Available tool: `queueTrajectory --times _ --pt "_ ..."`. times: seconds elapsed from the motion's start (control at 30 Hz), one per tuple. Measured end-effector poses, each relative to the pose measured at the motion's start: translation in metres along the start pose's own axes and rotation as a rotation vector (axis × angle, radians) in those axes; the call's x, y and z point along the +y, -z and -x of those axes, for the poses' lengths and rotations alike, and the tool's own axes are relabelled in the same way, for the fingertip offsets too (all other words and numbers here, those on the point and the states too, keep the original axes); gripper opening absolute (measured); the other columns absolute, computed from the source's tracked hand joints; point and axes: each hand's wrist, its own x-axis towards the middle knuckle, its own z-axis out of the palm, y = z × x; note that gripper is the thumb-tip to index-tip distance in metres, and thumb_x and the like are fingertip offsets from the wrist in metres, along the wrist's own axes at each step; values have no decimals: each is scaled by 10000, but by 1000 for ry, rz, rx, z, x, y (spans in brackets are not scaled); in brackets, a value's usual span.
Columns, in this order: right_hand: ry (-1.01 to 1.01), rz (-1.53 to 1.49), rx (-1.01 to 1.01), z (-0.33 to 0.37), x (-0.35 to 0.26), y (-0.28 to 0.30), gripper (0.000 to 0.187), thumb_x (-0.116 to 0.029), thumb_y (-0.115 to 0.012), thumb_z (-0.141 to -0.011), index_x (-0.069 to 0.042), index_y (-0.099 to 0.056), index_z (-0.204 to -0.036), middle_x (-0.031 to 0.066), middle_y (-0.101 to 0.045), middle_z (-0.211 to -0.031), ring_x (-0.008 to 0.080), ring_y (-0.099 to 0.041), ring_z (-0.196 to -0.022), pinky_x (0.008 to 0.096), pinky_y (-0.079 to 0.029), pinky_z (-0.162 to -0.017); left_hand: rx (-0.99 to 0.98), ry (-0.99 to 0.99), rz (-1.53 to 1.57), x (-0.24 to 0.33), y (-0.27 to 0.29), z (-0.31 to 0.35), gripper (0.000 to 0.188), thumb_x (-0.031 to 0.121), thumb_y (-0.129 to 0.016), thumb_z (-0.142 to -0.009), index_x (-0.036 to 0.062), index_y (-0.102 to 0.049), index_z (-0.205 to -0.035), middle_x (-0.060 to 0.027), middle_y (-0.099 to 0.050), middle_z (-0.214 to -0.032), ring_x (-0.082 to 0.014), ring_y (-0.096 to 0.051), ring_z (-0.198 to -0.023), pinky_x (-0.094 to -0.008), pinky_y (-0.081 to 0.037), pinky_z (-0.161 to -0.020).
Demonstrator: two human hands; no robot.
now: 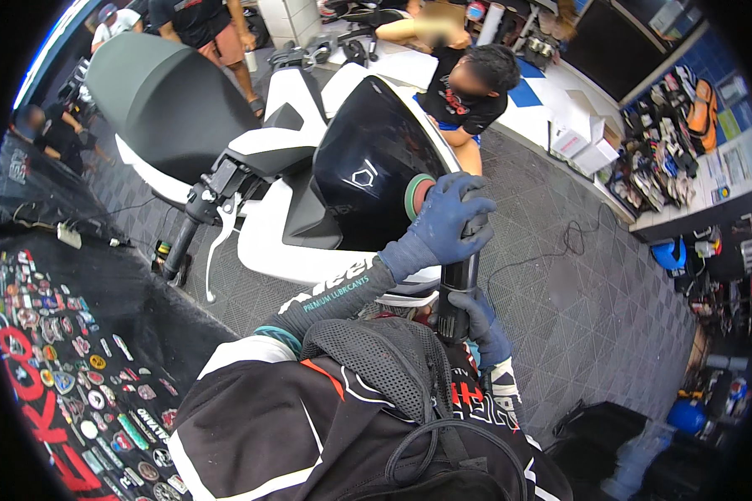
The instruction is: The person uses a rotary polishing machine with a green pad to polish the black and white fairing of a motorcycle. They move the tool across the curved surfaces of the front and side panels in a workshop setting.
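Observation:
A white scooter stands in front of me, its white body panel (271,225) below a glossy dark windscreen (380,146). My left hand (447,221), in a blue glove, is closed over the head of a black handheld polisher (458,280). Lower down, my right hand (483,321), also gloved, wraps round the polisher's handle. The polisher's green and reddish round pad (418,196) is against or very close to the windscreen's right side; contact is hard to tell. To the left are the handlebar grip (175,250) and a white brake lever (217,250).
A person in a black shirt (468,96) sits low just beyond the scooter; others are at the far left. A cable (572,238) trails over the grey tiled floor (576,326). Cluttered shelving (668,125) lines the right. A sticker-covered dark sheet (83,351) is at left.

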Motion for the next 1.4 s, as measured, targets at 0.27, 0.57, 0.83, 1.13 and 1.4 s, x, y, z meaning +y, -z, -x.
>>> queueTrajectory --times 0.27,0.57,0.83,1.13,1.4 --pt "-121 -183 108 21 23 40 539 -385 -670 -948 17 -617 -1302 182 -737 -995 325 -768 -825 444 -651 -765 -157 96 27 -8 -77 10 384 282 -821 -838 140 -724 -1182 -209 -553 -1401 -433 -495 -1330 -520 -442 -1110" --pt "-285 -285 77 -15 -17 113 563 -428 -663 -953 -7 -609 -1322 197 -743 -964 348 -773 -795 473 -665 -763 -181 226 -27 -54 -146 -33 368 325 -819 -818 126 -746 -1119 -209 -588 -1356 -448 -527 -1289 -548 -460 -1076" --pt "-473 -170 -210 -96 -133 180 556 -435 -654 -962 1 -605 -1305 187 -743 -960 328 -772 -803 447 -656 -752 -22 424 -265 -90 -153 -105 374 276 -824 -816 90 -733 -1127 -219 -587 -1335 -436 -509 -1291 -542 -431 -1083" --pt "-411 120 -526 -181 -190 157 523 -371 -700 -948 45 -599 -1248 187 -742 -955 297 -779 -800 403 -650 -734 221 338 -501 -84 -71 -158 397 243 -831 -806 125 -720 -1169 -194 -599 -1316 -414 -549 -1261 -524 -433 -1083" --pt "-205 452 -467 -185 -221 68 587 -290 -924 -821 18 -652 -1240 124 -762 -959 164 -720 -767 321 -582 -674 425 205 -593 -49 12 -140 421 171 -864 -765 160 -742 -1168 -160 -580 -1376 -391 -536 -1310 -506 -442 -1117"
